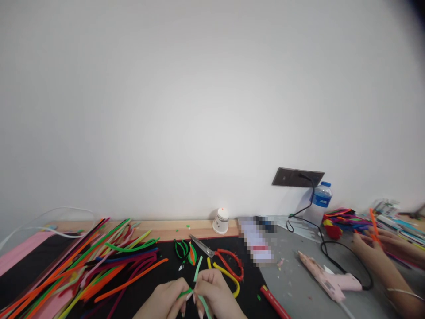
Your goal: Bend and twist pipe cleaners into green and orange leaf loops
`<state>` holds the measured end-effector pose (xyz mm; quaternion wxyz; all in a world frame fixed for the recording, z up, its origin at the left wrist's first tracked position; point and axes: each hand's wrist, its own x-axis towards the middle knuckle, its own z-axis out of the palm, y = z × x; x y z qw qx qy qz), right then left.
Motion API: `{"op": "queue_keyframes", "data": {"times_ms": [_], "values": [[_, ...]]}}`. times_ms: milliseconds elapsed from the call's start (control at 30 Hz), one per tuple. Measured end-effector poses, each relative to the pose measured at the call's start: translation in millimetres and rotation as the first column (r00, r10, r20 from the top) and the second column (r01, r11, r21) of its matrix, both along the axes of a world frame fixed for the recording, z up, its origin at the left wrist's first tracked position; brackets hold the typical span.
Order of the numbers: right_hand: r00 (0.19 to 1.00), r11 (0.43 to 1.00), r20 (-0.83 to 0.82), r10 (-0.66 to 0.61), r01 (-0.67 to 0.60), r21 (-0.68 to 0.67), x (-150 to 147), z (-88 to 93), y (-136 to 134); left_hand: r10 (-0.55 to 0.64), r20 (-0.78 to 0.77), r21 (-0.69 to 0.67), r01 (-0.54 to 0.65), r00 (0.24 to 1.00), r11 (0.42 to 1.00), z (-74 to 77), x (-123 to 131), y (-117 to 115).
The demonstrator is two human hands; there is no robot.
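Note:
Near the bottom middle, my left hand (168, 298) pinches a short green pipe cleaner (184, 292). My right hand (214, 290) meets it fingertip to fingertip, closed on a pale green pipe cleaner (198, 268) that sticks out above and below the fingers. Where the two pieces cross is mostly hidden by my fingers. Just beyond lie small leaf-like loops (182, 250) in black and green, with an orange and green one (192, 253) beside them. Scissors (229, 257) with red and yellow handles rest partly behind my right hand.
Many coloured pipe cleaners (129, 280) spread over the left side. An upturned paper cup (221, 221) stands by the wall. To the right are a red stick-like tool (274, 302), a pink glue gun (332, 280) with cord, a water bottle (321, 201) and another person's hands (368, 248) holding orange pipe cleaner.

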<state>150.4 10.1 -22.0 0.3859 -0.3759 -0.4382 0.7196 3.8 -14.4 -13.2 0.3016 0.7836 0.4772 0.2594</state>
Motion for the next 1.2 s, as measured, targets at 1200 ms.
{"op": "queue_keyframes", "data": {"times_ms": [1200], "values": [[0.751,0.765,0.595,-0.286,-0.195,0.614,17,10.6,-6,-0.013,0.267,-0.381,0.118,0.964,0.917,-18.7,-1,11]]}}
